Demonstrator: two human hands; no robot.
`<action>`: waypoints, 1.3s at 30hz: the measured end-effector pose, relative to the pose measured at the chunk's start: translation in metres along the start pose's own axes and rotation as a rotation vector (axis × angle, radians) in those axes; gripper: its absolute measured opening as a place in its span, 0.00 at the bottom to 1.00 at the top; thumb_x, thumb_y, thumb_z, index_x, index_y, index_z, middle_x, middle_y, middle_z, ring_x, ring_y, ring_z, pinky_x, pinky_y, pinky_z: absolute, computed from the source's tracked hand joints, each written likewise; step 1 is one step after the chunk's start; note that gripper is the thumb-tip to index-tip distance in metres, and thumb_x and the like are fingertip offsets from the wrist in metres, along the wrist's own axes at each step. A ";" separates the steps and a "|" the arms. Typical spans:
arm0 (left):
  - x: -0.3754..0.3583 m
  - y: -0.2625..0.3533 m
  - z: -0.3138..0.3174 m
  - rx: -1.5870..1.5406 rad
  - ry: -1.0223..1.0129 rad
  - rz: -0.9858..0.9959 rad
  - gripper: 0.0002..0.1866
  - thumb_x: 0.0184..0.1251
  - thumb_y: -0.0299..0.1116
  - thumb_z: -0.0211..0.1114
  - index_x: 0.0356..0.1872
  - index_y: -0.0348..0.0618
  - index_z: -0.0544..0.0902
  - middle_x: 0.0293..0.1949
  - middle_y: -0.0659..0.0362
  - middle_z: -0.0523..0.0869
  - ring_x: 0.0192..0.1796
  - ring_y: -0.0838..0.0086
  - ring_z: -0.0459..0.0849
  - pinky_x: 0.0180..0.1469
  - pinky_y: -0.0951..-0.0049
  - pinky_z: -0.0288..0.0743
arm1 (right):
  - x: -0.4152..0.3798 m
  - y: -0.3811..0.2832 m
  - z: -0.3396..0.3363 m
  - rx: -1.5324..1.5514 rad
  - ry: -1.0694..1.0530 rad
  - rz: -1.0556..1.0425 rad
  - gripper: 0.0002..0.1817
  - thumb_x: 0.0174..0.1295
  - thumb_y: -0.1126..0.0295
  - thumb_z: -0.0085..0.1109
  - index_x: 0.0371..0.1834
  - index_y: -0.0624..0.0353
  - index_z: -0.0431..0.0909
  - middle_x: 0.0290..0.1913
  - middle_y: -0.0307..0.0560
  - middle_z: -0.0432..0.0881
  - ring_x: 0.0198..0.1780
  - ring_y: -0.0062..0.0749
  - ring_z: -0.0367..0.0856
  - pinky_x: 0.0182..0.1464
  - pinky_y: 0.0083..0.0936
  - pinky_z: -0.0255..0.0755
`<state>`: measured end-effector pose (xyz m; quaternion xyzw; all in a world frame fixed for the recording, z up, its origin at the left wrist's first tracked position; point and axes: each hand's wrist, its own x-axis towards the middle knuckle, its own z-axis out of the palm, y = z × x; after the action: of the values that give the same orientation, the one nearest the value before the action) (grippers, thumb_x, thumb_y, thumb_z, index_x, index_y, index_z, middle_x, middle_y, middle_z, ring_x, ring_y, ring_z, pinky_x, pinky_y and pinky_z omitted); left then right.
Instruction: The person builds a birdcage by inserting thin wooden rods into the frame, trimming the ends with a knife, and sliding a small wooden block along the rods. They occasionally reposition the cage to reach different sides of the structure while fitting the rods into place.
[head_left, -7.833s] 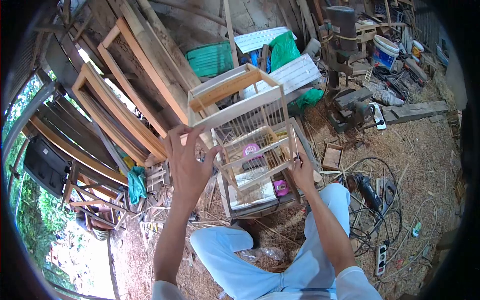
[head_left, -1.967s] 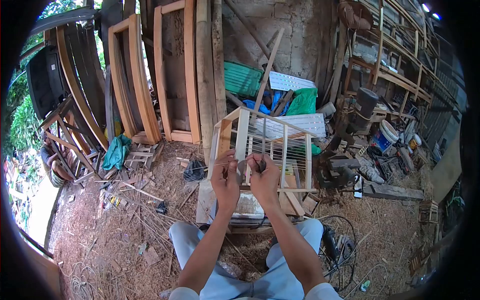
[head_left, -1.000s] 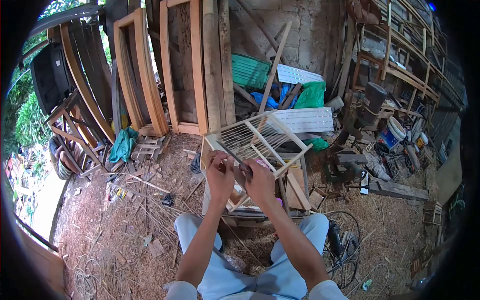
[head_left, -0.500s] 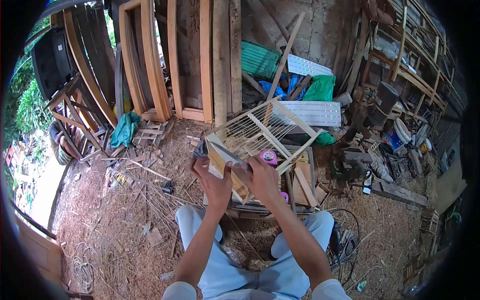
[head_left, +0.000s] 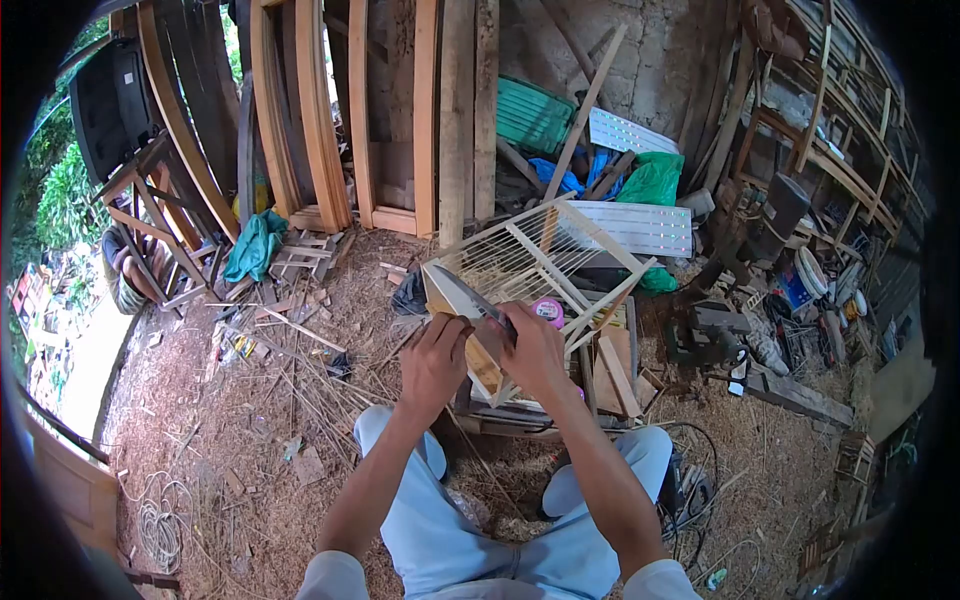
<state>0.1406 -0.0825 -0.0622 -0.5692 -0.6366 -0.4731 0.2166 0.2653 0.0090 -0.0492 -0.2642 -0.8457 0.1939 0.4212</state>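
Observation:
My right hand (head_left: 533,352) is closed around the dark handle of a knife (head_left: 472,293), whose blade points up and to the left. The blade lies along the top of a pale wooden end board on a slatted wooden cage (head_left: 541,262). My left hand (head_left: 434,358) grips the near edge of that board, its fingers curled close to the blade; the fingertips are partly hidden. The cage rests tilted on a low wooden bench (head_left: 500,425) between my knees. Beside my right hand, a pink tape measure (head_left: 549,311) lies behind the board.
Wood strips (head_left: 617,375) lie on the bench's right side. A black plastic bag (head_left: 410,294) touches the cage's left side. Shavings and sticks cover the floor (head_left: 260,420). Door frames (head_left: 320,130) lean at the back, and a power cable (head_left: 712,460) curls by my right knee.
My left hand has turned over and closed at the board's near edge. The knife has shifted, showing more of its blade along the board. The view has shifted slightly.

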 end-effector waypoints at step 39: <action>0.000 -0.009 0.035 -1.642 -0.272 -1.100 0.19 0.74 0.33 0.55 0.57 0.29 0.69 0.52 0.45 0.80 0.48 0.62 0.84 0.53 0.61 0.81 | -0.064 0.083 -0.072 0.023 0.360 0.577 0.16 0.61 0.73 0.57 0.48 0.67 0.67 0.42 0.69 0.79 0.43 0.66 0.78 0.47 0.46 0.71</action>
<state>0.1414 -0.0524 -0.0818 -0.2176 -0.3065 -0.7320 -0.5683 0.3796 0.0425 -0.0931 -0.5181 -0.6458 0.2648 0.4944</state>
